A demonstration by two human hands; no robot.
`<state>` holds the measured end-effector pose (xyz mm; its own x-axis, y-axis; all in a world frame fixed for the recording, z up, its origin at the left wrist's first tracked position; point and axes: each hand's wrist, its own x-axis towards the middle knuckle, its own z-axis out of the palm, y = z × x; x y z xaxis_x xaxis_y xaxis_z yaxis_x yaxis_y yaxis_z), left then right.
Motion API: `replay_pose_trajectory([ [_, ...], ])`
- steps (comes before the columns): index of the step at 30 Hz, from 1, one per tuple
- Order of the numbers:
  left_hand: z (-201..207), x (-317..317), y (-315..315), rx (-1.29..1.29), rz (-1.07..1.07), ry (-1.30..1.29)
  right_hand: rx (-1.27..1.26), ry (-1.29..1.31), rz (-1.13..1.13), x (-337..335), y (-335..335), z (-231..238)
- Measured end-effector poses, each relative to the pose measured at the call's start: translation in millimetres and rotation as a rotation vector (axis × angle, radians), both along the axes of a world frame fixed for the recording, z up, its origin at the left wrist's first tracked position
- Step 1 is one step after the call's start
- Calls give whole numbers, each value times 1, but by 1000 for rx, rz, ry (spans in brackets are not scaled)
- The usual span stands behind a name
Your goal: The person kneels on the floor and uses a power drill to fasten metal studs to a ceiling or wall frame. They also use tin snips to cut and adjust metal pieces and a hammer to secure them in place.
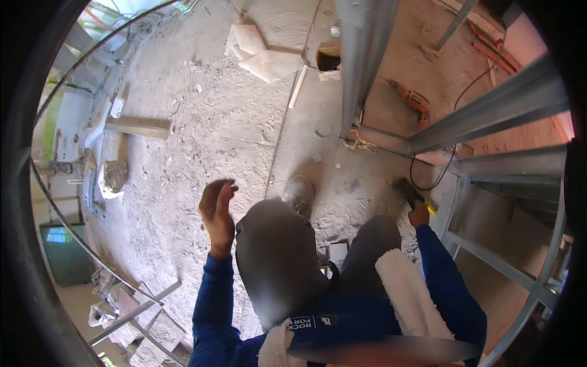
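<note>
My left hand [218, 215] is raised beside my left knee. Its fingers are loosely bent and apart, and I see nothing in them. Low by my right knee, my right hand [418, 215] is closed around a dark tool [408, 192] with a blocky end, possibly a hammer. A bit of yellow [431, 208] shows beside that fist; whether it belongs to the tool I cannot tell. The tool's end is close to the floor, near the metal frame's bottom track [383, 139].
Upright metal studs [365, 55] and slanting metal profiles [495, 101] stand ahead and right. Behind them lies an orange drill [413, 102] with a black cable [435, 183]. A small box [329, 61], white sheeting [269, 61] and a wood block [139, 127] lie on the dusty floor [214, 134].
</note>
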<state>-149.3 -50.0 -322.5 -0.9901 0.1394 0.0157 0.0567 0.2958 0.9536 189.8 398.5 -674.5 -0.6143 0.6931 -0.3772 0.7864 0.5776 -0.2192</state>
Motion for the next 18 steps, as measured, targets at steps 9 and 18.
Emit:
replay_pose_trajectory([
  [9,-196,-170,152,-275,-475,341,-153,218,-217,-52,-44,138],
  [18,-280,-266,349,-717,-802,540,-402,437,-305,-119,-127,225],
])
